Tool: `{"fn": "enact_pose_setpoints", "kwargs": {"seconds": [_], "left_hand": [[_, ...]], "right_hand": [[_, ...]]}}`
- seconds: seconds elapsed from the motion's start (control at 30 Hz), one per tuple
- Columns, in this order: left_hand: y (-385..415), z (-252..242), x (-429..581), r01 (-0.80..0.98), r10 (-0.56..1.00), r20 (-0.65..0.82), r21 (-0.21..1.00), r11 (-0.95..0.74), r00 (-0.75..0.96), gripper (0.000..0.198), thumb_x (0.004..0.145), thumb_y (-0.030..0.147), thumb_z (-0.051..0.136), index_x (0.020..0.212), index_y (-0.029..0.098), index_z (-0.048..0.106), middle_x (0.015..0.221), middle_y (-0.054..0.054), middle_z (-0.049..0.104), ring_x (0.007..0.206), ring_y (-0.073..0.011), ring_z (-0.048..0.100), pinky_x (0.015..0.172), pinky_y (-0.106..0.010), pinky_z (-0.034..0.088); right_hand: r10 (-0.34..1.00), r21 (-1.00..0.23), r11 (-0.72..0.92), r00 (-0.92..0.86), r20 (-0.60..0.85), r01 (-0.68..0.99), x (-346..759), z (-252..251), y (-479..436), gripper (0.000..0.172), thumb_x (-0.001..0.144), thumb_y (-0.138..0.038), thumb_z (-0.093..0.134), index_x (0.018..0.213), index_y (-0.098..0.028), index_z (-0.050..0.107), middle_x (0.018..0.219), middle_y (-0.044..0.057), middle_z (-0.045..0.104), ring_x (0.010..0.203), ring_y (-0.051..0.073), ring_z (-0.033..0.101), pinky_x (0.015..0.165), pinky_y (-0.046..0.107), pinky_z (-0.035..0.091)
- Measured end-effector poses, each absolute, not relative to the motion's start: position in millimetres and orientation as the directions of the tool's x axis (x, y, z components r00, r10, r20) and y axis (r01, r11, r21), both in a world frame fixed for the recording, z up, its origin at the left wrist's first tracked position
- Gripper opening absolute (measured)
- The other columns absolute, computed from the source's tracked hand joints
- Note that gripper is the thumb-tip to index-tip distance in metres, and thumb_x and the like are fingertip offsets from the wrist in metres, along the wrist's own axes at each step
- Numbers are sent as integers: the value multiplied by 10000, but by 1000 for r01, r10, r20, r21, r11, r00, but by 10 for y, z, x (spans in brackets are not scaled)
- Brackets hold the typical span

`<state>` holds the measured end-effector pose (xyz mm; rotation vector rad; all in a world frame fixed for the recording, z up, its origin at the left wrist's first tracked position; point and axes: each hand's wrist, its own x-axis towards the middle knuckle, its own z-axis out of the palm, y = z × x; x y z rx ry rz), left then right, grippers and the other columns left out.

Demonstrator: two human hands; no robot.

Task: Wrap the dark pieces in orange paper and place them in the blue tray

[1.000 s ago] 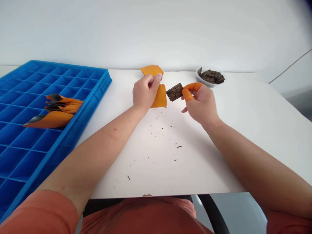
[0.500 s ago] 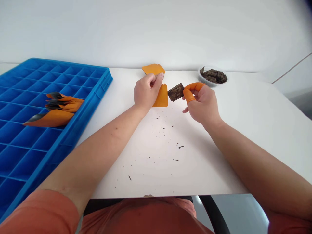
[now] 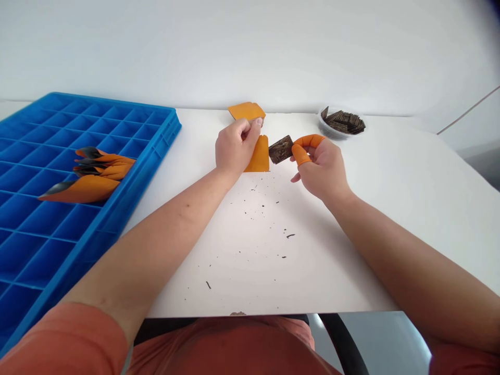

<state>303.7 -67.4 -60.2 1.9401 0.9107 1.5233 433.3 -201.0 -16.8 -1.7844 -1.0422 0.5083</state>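
My left hand [image 3: 234, 148] is closed in a pinch on an orange paper pouch [image 3: 258, 155], held just above the white table [image 3: 390, 172]. My right hand [image 3: 320, 166], with orange finger cots on thumb and forefinger, pinches a dark brown square piece [image 3: 280, 149] right at the pouch's right edge. A small stack of orange pouches [image 3: 246, 110] lies just beyond my left hand. A small white dish [image 3: 342, 123] of the same dark pieces stands at the back right.
A blue compartment tray [image 3: 58, 172] covers the left side and holds several filled orange pouches [image 3: 91, 174]. Dark crumbs [image 3: 269, 229] are scattered on the table in front of my hands. A white wall rises behind the table.
My right hand has brought the dark piece slightly left, closer to the pouch. My left hand has barely moved.
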Motion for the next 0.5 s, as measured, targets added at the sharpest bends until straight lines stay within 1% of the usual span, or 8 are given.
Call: {"fn": "enact_pose_setpoints", "kwargs": {"seconds": [0.13,0.3,0.5], "left_hand": [[-677,-601,3040,191,761,632,736,-649,146,594,954,570,613,628,215,266,545,17,336,584,-139,403,557,-338,290],[-683,-594,3035,177,758,634,737,-652,150,580,960,583,594,640,216,279,540,14,337,590,-143,424,555,-338,287],[-675,-602,3031,181,779,610,758,-627,143,577,952,520,639,621,216,278,540,17,376,593,-140,438,546,-333,296]], "right_hand": [[830,-900,-148,547,113,411,4344,-163,-2003,24,900,-259,634,900,-242,617,858,31,648,604,124,528,471,278,590],[835,-923,-156,546,67,352,4369,-144,-1991,75,863,-262,688,861,-247,614,830,30,652,572,108,514,450,260,568],[830,-930,-175,556,37,324,4358,-142,-1985,43,858,-231,657,848,-234,615,870,42,664,579,103,498,468,273,575]]}}
